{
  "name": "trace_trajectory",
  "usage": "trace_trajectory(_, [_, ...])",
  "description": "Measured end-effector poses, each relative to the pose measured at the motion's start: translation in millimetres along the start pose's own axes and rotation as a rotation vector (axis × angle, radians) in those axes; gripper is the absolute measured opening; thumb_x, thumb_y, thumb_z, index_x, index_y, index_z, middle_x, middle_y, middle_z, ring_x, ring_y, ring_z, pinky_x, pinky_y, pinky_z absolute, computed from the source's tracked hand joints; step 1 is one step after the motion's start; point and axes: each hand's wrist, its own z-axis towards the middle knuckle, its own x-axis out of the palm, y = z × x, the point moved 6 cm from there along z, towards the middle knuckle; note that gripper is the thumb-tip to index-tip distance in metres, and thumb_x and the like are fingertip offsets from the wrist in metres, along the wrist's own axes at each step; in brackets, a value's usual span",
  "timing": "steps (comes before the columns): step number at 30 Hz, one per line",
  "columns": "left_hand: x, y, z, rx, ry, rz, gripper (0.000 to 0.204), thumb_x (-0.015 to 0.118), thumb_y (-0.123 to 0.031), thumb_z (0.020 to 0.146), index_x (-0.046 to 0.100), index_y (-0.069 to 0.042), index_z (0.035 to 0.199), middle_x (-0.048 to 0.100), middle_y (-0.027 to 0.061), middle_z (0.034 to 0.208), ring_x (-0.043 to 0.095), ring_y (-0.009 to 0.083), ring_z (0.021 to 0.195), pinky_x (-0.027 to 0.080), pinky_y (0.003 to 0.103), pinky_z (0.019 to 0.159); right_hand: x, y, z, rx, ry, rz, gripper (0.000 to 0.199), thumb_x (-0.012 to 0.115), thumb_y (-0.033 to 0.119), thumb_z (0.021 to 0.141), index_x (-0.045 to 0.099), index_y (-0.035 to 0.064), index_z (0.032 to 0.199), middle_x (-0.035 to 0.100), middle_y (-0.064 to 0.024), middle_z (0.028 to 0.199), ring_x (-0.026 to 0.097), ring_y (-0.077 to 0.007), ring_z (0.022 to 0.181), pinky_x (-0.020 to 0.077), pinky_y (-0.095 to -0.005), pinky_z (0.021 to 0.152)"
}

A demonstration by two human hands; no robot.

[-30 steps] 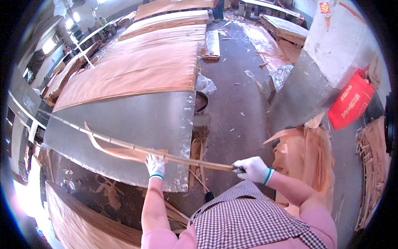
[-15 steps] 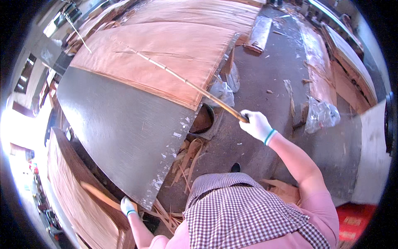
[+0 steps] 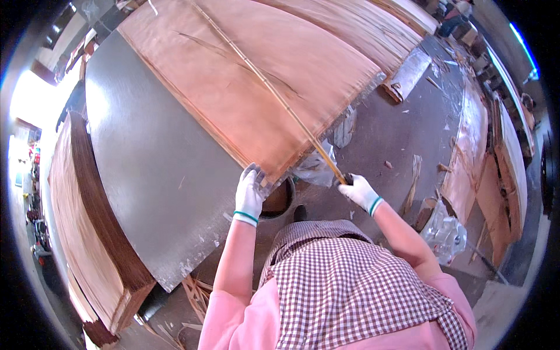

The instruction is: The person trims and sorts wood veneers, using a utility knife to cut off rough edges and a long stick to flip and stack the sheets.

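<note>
My right hand (image 3: pixel 357 191), in a white glove with a teal cuff, is closed round the thick near end of a long bamboo stick (image 3: pixel 279 100). The stick slants away to the far left, over the top of a stack of reddish-brown wood veneer sheets (image 3: pixel 262 125). At the near corner of that stack is my gloved left hand (image 3: pixel 251 191). Its fingers are apart and touch the corner; no sheet shows clearly between them. The veneer lies on a large grey board (image 3: pixel 157 151) with a chipped, whitish near edge.
A dark round bucket (image 3: pixel 279 201) stands below the stack's corner, next to crumpled clear plastic (image 3: pixel 315 169). On the left is another thick veneer stack (image 3: pixel 87 221). Wood scraps and a plastic bag (image 3: pixel 446 233) lie on the floor to the right. A person (image 3: pixel 458 17) is far off.
My left hand has moved from an orange-brown strip at the lower left to the veneer corner. The stick stays in my right hand; its far end now reaches farther up the view, which has shifted.
</note>
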Motion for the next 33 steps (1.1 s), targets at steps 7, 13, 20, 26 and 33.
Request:
trace_trajectory(7, [41.6, -10.2, 13.6, -0.045, -0.286, 0.193, 0.042, 0.051, -0.024, 0.095, 0.036, -0.012, 0.132, 0.051, 0.0121, 0.116, 0.058, 0.0277, 0.096, 0.056, 0.045, 0.074, -83.6, 50.9, 43.2, -0.291, -0.137, 0.028, 0.007, 0.062, 0.003, 0.081, 0.064, 0.0001, 0.086, 0.054, 0.0048, 0.071, 0.049, -0.0049, 0.065, 0.0421, -0.0226, 0.060])
trace_trajectory(13, [43.8, -10.4, 26.1, 0.336, -0.622, 1.173, 0.057, 0.069, -0.036, 0.082, 0.051, -0.006, 0.126, 0.052, 0.0165, 0.114, 0.061, 0.0256, 0.096, 0.050, 0.038, 0.082, -123.4, 105.7, 125.2, -0.194, 0.091, 0.165, 0.009, 0.059, 0.004, 0.085, 0.064, 0.0009, 0.092, 0.052, 0.0050, 0.067, 0.045, -0.0026, 0.056, 0.0379, -0.0199, 0.050])
trace_trajectory(20, [75.6, -5.7, 8.5, 0.129, -1.118, 1.233, 0.081, 0.080, -0.026, 0.069, 0.038, -0.007, 0.136, 0.042, 0.0230, 0.129, 0.051, 0.0394, 0.113, 0.046, 0.044, 0.094, -177.2, 131.4, 204.5, -0.182, 0.311, 0.175, 0.010, 0.057, 0.005, 0.086, 0.061, 0.0011, 0.094, 0.051, 0.0045, 0.063, 0.045, -0.0037, 0.049, 0.0370, -0.0209, 0.043])
trace_trajectory(26, [77.1, -4.0, 9.5, 0.192, -1.277, 1.216, 0.026, 0.069, -0.014, 0.074, 0.069, -0.009, 0.100, 0.069, 0.0135, 0.094, 0.065, 0.0301, 0.092, 0.051, 0.039, 0.083, -240.3, 108.2, 244.8, -0.125, 0.335, 0.170, 0.004, 0.059, 0.006, 0.086, 0.059, 0.0034, 0.089, 0.050, 0.0043, 0.062, 0.044, -0.0046, 0.047, 0.0346, -0.0213, 0.041])
trace_trajectory(33, [62.4, -13.6, -21.3, 0.400, -1.382, 1.007, 0.014, 0.064, -0.012, 0.078, 0.071, -0.006, 0.087, 0.068, 0.0131, 0.087, 0.066, 0.0262, 0.082, 0.051, 0.035, 0.077, -283.1, 81.9, 245.2, -0.136, 0.323, 0.077, 0.009, 0.061, 0.009, 0.086, 0.055, 0.0070, 0.079, 0.049, 0.0043, 0.060, 0.045, -0.0051, 0.047, 0.0362, -0.0216, 0.043])
